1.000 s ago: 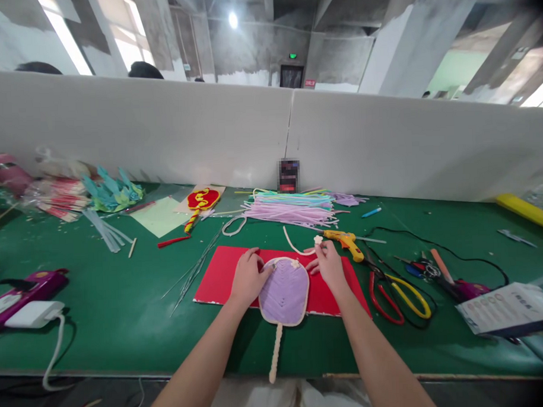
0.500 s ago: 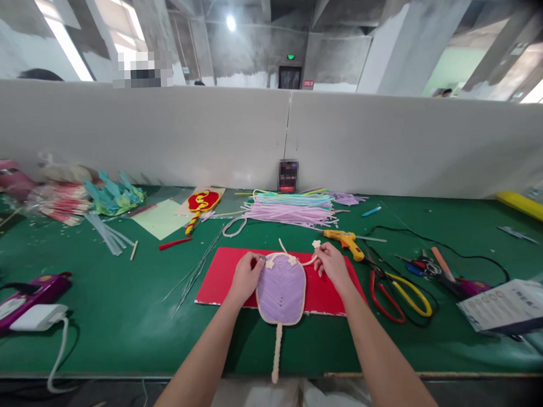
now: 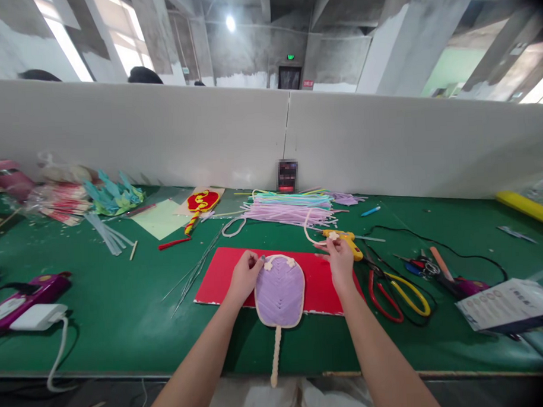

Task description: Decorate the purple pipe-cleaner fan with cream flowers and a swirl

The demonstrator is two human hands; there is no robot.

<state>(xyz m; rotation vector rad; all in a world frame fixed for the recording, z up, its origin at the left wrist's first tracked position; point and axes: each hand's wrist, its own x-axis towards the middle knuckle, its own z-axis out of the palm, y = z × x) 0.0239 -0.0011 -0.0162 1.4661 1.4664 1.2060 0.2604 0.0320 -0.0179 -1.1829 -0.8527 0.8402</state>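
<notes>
A lilac fan with a cream rim and a twisted cream handle lies partly on a red board. Two small cream flowers sit along its top edge. My left hand pinches the fan's upper left edge, beside one of the flowers. Off to the right and raised above the board, my right hand grips a cream flower with a curved stem of pipe cleaner. Behind that hand lies a yellow glue gun, partly covered by it.
Lilac and mint pipe cleaners lie in a pile at the back. Red-and-yellow-handled pliers and a white box lie to the right. Leftward are thin wires, a finished red fan and a purple power strip.
My right hand has moved right and slightly up, carrying the flower and its stem away from the fan's top edge. My left hand stays at the fan's edge.
</notes>
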